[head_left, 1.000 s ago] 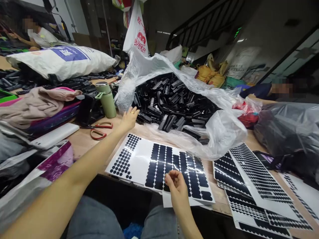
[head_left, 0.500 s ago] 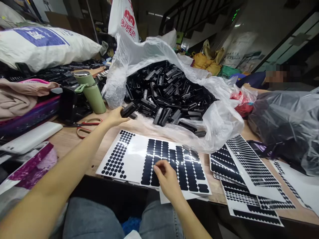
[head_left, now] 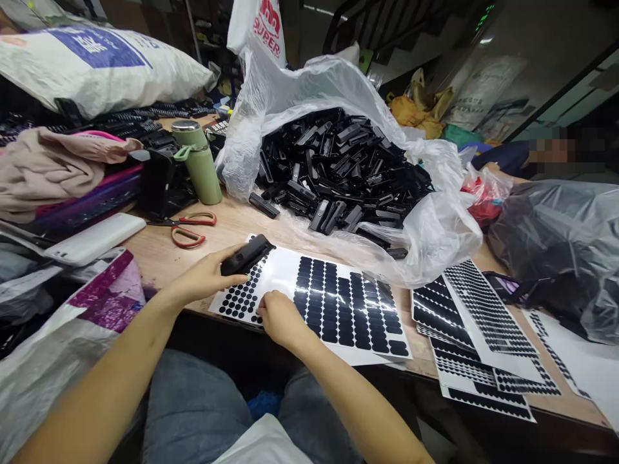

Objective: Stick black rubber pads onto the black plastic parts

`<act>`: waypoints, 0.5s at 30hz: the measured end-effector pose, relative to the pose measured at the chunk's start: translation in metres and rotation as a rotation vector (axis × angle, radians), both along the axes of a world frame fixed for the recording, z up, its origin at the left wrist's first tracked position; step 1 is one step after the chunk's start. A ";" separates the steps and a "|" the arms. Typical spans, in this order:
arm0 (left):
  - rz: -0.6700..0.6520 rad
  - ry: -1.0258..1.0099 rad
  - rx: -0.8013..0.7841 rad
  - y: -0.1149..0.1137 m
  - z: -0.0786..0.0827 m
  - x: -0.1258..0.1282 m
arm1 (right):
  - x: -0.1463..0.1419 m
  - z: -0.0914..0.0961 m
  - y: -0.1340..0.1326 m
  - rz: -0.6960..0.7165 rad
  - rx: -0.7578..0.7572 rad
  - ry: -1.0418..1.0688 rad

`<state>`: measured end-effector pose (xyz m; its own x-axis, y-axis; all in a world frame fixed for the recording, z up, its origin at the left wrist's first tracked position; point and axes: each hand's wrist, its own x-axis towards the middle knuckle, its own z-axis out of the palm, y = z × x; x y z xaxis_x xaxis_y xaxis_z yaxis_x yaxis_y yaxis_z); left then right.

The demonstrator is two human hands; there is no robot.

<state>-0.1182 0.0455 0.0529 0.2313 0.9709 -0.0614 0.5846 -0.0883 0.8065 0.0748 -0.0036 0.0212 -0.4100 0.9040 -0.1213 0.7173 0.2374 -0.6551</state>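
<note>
My left hand (head_left: 206, 278) is closed around a black plastic part (head_left: 247, 254), holding it just above the left end of a white sticker sheet (head_left: 285, 277) covered in black round and oblong pads. My right hand (head_left: 279, 317) rests on the sheet's front edge, fingers curled and pinching at the round pads; what they hold is too small to see. Behind the sheet, a clear plastic bag (head_left: 425, 238) lies open with a heap of black plastic parts (head_left: 338, 171) spilling out.
A green flask (head_left: 199, 162) and red-handled scissors (head_left: 186, 229) lie at the left of the wooden table (head_left: 155, 258). More sticker sheets (head_left: 478, 335) are stacked at the right, a dark bag (head_left: 561, 245) behind them. A person sits at far right.
My left hand took a black part from the heap and drew it back over the sheet. My right hand slid left along the sheet toward the round pads.
</note>
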 end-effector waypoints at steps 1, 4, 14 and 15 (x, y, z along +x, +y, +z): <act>-0.026 0.032 0.029 -0.003 0.000 0.004 | 0.007 0.008 0.000 -0.047 0.000 0.091; -0.100 0.118 0.028 -0.014 -0.001 0.022 | 0.025 0.031 0.001 -0.189 0.044 0.367; -0.190 0.188 0.086 -0.033 -0.012 0.071 | 0.042 0.024 -0.001 -0.373 0.041 0.433; -0.196 0.187 0.081 -0.033 -0.013 0.072 | 0.044 0.023 -0.002 -0.380 0.045 0.432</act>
